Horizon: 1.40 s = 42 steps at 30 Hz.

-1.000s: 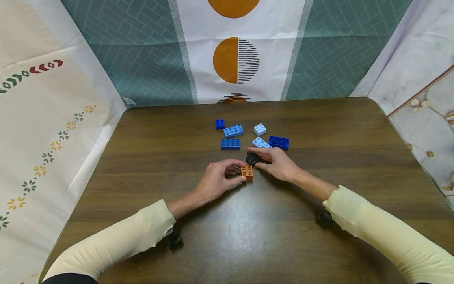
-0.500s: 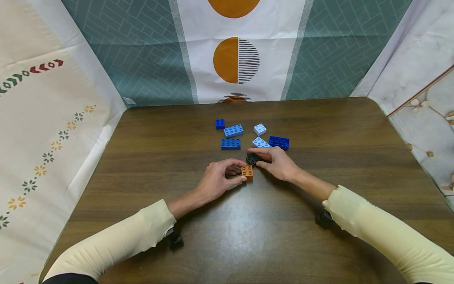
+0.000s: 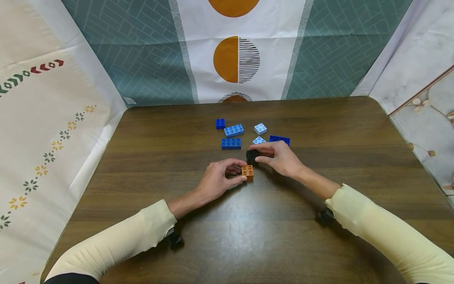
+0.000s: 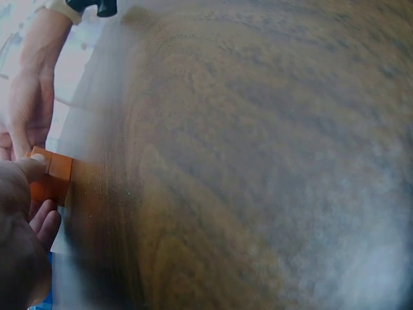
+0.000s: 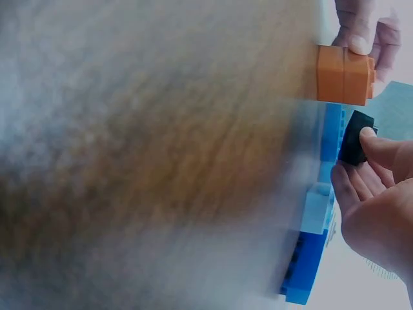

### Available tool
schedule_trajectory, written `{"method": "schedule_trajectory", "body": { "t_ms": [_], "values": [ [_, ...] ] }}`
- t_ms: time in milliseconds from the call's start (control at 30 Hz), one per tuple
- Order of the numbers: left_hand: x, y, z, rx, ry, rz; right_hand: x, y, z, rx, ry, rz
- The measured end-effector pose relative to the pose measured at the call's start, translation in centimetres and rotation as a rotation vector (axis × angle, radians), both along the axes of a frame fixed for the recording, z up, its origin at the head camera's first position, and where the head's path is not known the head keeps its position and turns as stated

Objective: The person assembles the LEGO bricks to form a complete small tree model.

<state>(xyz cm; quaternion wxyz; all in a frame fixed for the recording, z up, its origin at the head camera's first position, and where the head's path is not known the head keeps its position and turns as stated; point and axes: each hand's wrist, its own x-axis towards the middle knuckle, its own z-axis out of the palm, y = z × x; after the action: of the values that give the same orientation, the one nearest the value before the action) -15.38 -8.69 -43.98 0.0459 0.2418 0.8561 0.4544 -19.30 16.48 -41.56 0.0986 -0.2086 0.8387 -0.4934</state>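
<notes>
My left hand (image 3: pixel 220 178) pinches a stack of two orange toy bricks (image 3: pixel 247 172) between thumb and fingers. In the right wrist view a seam splits the orange stack (image 5: pixel 343 74), which stands on the table with its studs up. Just beyond it, my right hand (image 3: pixel 278 157) holds a small black brick (image 3: pixel 252 157) between thumb and fingertips. That black brick (image 5: pixel 356 137) is tilted and off the table in the right wrist view, apart from the orange stack. The left wrist view shows the left thumb against the orange bricks (image 4: pixel 59 175).
Past the hands lie a dark blue small brick (image 3: pixel 220 124), two mid-blue long bricks (image 3: pixel 233 130) (image 3: pixel 231 143), a pale blue small brick (image 3: pixel 260 129), a partly covered pale blue brick (image 3: pixel 259 140) and an overturned dark blue brick (image 3: pixel 280 139). The wooden table (image 3: pixel 159 138) meets hanging cloths.
My right hand has raised the black brick off the table and tilted it, covering more of the bricks behind. The left hand and orange bricks stay put.
</notes>
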Motion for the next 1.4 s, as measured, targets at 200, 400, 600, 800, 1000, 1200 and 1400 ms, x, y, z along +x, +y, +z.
{"method": "schedule_trajectory", "body": {
  "t_ms": [200, 400, 600, 800, 1000, 1200, 1400],
  "values": [
    [0.0, 0.0, -0.1, 0.004, 0.004, -0.001, 0.3, 0.2, 0.5, -0.033, -0.01, -0.014],
    [0.0, 0.0, -0.2, 0.001, 0.013, 0.005, 1.0, 0.4, 1.0, -0.06, -0.025, -0.01],
    [0.0, -0.1, -0.3, 0.019, 0.031, -0.003, 1.9, 0.2, 1.4, -0.107, -0.047, 0.01],
    [-0.1, -0.1, -0.4, 0.023, 0.042, -0.009, 2.7, -0.1, 1.4, -0.112, -0.037, 0.02],
    [-0.2, -0.2, -0.6, 0.019, 0.043, -0.009, 3.4, -0.4, 1.4, -0.118, -0.035, 0.029],
    [-0.3, -0.3, -0.7, 0.003, 0.039, -0.01, 3.8, -0.9, 1.2, -0.132, -0.022, 0.057],
    [-0.5, -0.3, -0.6, -0.026, 0.045, -0.018, 4.1, -1.2, 1.0, -0.126, -0.011, 0.057]
  ]
}}
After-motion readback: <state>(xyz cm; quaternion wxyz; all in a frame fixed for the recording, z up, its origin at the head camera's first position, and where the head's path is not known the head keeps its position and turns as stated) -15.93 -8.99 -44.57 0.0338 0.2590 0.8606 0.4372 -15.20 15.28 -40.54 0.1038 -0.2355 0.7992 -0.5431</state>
